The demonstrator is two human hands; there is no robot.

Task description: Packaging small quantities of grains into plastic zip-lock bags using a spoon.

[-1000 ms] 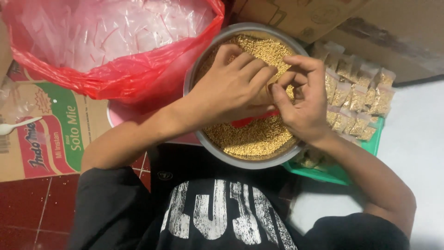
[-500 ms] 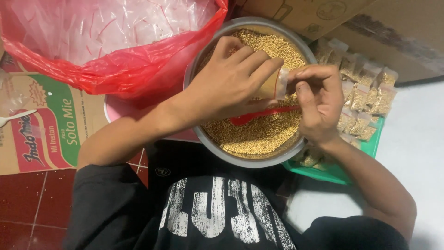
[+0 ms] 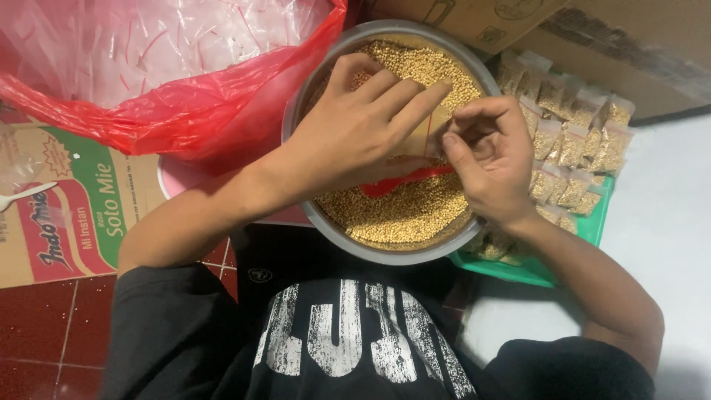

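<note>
A round grey metal bowl (image 3: 326,50) full of small yellow seeds (image 3: 404,207) sits in front of me. Both hands hover over it. My left hand (image 3: 355,133) and my right hand (image 3: 485,159) together hold a small clear plastic pouch (image 3: 429,133) with a red strip along its top; the pouch has seeds in it. The right thumb and fingertips pinch its edge, and the left fingers cover most of it. A red plastic spoon (image 3: 400,180) lies on the seeds just below the hands.
A green tray (image 3: 589,230) to the right holds several filled seed pouches (image 3: 570,126). A red plastic bag (image 3: 148,67) of empty clear pouches lies at the upper left. Flattened printed cardboard (image 3: 67,200) is on the left and brown boxes (image 3: 607,44) behind. Red floor tiles (image 3: 44,348) show at lower left.
The hands have shifted a little to the right over the bowl, still working the small pouch between them. The red spoon is now uncovered on the seeds.
</note>
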